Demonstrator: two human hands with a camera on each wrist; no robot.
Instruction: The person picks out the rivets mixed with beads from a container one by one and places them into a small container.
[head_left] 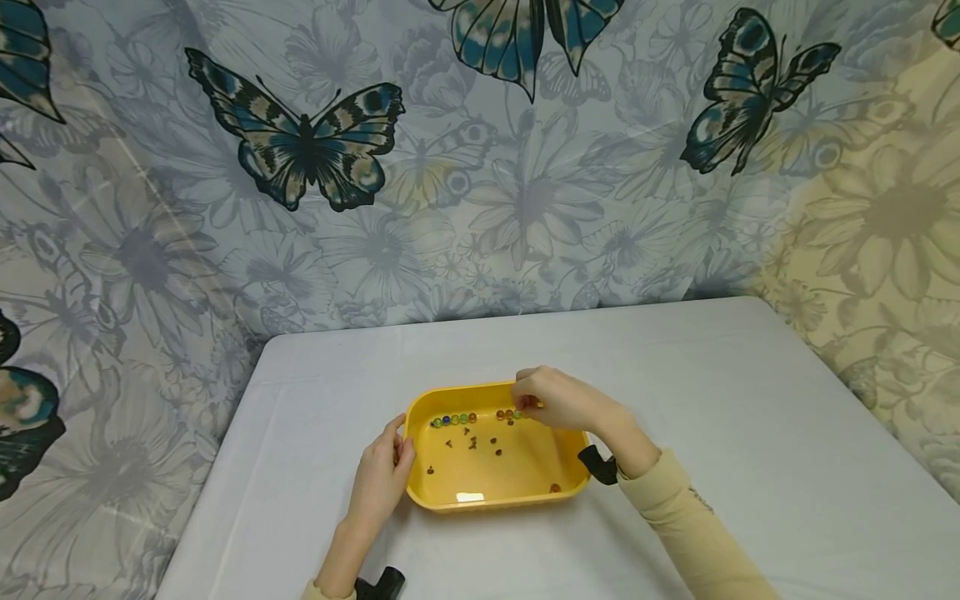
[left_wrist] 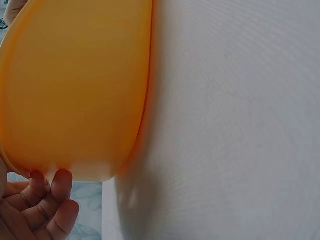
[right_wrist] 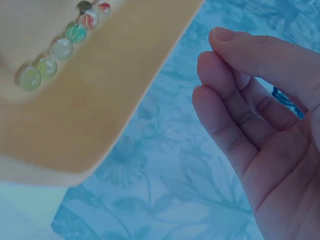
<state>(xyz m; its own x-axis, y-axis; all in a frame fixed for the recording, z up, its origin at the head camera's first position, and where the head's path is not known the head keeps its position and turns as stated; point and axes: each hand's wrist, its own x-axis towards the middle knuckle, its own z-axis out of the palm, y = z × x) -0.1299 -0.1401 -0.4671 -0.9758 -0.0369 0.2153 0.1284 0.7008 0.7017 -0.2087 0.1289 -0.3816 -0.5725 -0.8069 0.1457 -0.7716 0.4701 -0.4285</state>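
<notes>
A yellow tray (head_left: 517, 479) lies on the white table. My left hand (head_left: 380, 471) grips its left end; in the left wrist view the fingertips (left_wrist: 62, 182) press on its smooth outer side. Two short rows of glass marbles (head_left: 453, 421) run along the tray's far side. Small dark brown pieces (head_left: 472, 443) are scattered in the tray; their kind is too small to tell. My right hand (head_left: 562, 400) is over the far right rim, fingers bent. In the right wrist view its thumb meets the fingertips (right_wrist: 215, 70), with nothing visible between them, beside the marbles (right_wrist: 62, 48).
A single orange marble (head_left: 555, 488) sits in the tray's near right corner. The white table (head_left: 750, 467) extends around the tray on every side. Behind it hangs butterfly-patterned fabric (head_left: 525, 225). Each wrist carries a black strap mount (head_left: 598, 465).
</notes>
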